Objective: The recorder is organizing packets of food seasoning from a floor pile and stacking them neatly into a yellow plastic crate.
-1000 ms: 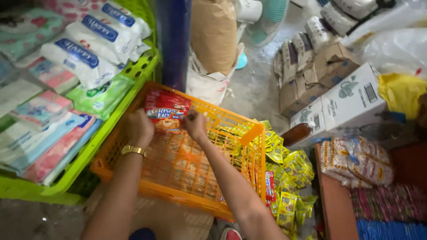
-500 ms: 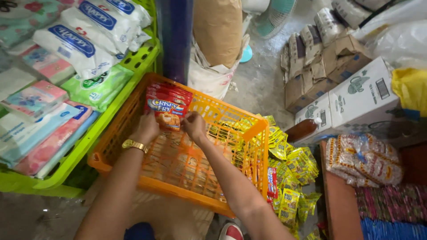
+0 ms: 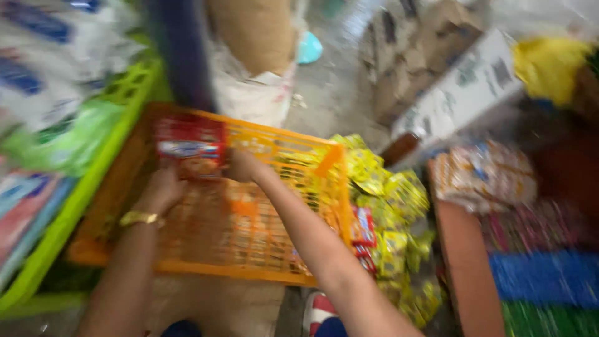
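Both my hands hold a red snack packet (image 3: 189, 146) inside an orange plastic crate (image 3: 324, 187), against its far left corner. My left hand (image 3: 163, 188), with a gold watch on the wrist, grips the packet's lower left. My right hand (image 3: 243, 165) grips its right edge. The frame is blurred by motion.
A green crate (image 3: 93, 181) with wrapped white, blue and pink packs stands to the left. Yellow and red snack packets (image 3: 387, 206) are heaped right of the orange crate. Cardboard boxes (image 3: 462, 93), a brown sack (image 3: 256, 31) and a blue post (image 3: 178, 53) stand behind. More bagged goods lie at right.
The view has swung and blurred. My hands and the red packet stay at the crate's far left corner, a little lower inside it.
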